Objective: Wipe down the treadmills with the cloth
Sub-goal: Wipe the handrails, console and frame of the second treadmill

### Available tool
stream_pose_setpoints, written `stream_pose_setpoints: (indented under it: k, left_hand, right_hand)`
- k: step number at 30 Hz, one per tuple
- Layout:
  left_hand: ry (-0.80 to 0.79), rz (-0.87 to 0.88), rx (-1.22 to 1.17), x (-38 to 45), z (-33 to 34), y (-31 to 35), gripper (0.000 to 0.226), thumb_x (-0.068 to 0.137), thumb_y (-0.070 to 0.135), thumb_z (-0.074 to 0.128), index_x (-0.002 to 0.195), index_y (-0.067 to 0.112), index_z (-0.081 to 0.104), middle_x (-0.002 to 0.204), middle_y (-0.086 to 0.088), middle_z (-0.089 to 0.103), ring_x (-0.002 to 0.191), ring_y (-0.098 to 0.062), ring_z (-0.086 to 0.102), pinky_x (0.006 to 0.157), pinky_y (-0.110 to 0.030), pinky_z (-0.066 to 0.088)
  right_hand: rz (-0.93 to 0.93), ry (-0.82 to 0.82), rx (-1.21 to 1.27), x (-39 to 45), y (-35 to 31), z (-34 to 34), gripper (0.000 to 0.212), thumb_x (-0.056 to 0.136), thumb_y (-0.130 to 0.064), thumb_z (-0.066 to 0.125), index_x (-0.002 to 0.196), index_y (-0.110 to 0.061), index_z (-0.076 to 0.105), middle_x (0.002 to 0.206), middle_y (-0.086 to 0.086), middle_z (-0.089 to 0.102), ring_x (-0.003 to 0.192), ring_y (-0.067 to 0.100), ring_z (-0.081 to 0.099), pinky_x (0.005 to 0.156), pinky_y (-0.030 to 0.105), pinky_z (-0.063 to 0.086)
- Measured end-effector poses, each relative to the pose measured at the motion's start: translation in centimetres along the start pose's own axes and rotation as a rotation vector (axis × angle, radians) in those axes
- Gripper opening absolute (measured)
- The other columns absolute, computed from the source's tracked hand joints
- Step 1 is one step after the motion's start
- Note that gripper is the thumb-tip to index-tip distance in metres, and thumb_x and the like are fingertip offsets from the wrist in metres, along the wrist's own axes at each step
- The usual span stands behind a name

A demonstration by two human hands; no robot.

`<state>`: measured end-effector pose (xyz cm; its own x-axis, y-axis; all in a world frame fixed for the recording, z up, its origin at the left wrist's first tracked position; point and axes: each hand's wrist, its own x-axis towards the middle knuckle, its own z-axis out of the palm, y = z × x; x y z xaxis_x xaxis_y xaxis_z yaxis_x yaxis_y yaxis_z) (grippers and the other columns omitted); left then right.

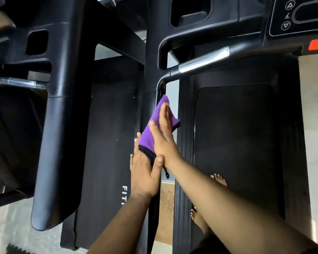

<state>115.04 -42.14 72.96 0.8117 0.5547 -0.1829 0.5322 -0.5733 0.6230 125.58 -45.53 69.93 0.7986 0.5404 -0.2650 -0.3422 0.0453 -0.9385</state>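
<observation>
A purple cloth with a dark hem lies wrapped on the black side handrail of the right treadmill, below its bend. My right hand lies flat on the cloth with straight fingers, pressing it against the rail. My left hand is lower on the same rail, fingers straight along its left side and thumb touching my right wrist at the cloth's hem. The rail under the cloth is hidden.
The right treadmill's belt lies below, with my bare feet on it. Its console is at top right above a chrome-banded front bar. A second treadmill's arm and deck stand left.
</observation>
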Motion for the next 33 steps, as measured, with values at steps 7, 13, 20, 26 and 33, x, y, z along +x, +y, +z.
stream_pose_setpoints:
  k: [7,13,20,26,33]
  left_hand:
    - [-0.054,-0.064,0.060,-0.5,-0.1,0.5,0.095,0.088,0.087,0.013,0.163,0.029,0.002,0.169,0.020,-0.005,0.155,-0.001,-0.008,0.126,-0.056,0.009]
    - [-0.038,-0.020,0.037,0.3,0.0,0.1,0.091,0.094,0.079,0.018,0.163,0.021,0.010,0.171,0.009,0.006,0.157,-0.010,0.001,0.124,-0.059,0.018]
    - [-0.036,-0.054,0.086,-0.3,0.0,0.0,0.077,0.098,0.073,0.010,0.162,0.029,0.005,0.170,0.018,-0.002,0.156,-0.004,-0.003,0.125,-0.055,0.016]
    - [-0.046,-0.052,0.078,0.1,0.1,-0.1,0.077,0.100,0.069,0.013,0.163,0.026,0.006,0.170,0.014,0.000,0.156,-0.006,-0.002,0.127,-0.048,0.013]
    - [-0.039,-0.060,0.047,0.1,0.0,0.0,0.066,0.104,0.061,0.016,0.163,0.032,0.008,0.170,0.015,0.006,0.157,-0.007,0.004,0.125,-0.054,0.019]
  right_hand:
    - [0.347,0.119,0.241,7.0,-2.2,-1.8,0.077,0.095,-0.065,0.044,0.162,-0.040,0.015,0.168,-0.018,0.017,0.156,0.007,0.012,0.129,0.043,0.007]
    - [0.087,0.028,-0.015,3.8,-1.6,-0.4,0.091,0.090,-0.072,0.039,0.162,-0.038,-0.005,0.169,-0.021,-0.007,0.154,-0.003,-0.008,0.127,0.033,-0.002]
    - [0.302,0.095,0.157,7.4,-3.6,-1.5,0.088,0.087,-0.072,0.043,0.163,-0.041,0.011,0.169,-0.018,0.013,0.154,0.003,0.010,0.127,0.035,0.005]
    - [0.126,-0.001,0.057,5.5,-1.7,-1.2,0.095,0.088,-0.069,0.051,0.163,-0.038,0.000,0.170,-0.018,-0.001,0.154,-0.002,-0.003,0.128,0.034,0.000]
    - [0.144,0.041,-0.029,4.2,-2.3,-0.6,0.088,0.093,-0.055,0.051,0.163,-0.034,0.002,0.171,-0.008,0.000,0.157,0.010,0.001,0.130,0.041,0.006]
